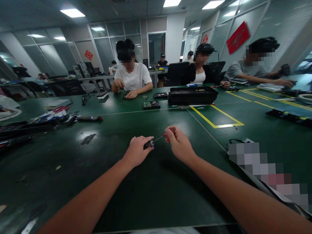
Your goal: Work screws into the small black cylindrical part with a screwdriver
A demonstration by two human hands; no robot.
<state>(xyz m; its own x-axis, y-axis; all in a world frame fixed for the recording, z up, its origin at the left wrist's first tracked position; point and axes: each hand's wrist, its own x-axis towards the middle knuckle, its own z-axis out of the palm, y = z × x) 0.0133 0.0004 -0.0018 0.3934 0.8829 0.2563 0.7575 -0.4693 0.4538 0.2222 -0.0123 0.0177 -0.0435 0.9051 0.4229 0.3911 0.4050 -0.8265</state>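
Note:
Near the middle of the green table, my left hand [137, 149] is closed around a small dark cylindrical part [148, 144]; its lighter end faces right and the rest is hidden by my fingers. My right hand [178, 143] grips a thin screwdriver [160, 137] by its red handle end. The metal shaft slants down to the left, its tip at or very close to the part's end; whether they touch I cannot tell.
Ahead stand a long black tray [193, 96] and an opened device with a green circuit board [151, 105]. Tools, including red-handled scissors [61, 109], lie left. Yellow tape [228, 125] marks the table [134, 198]. Several people sit opposite.

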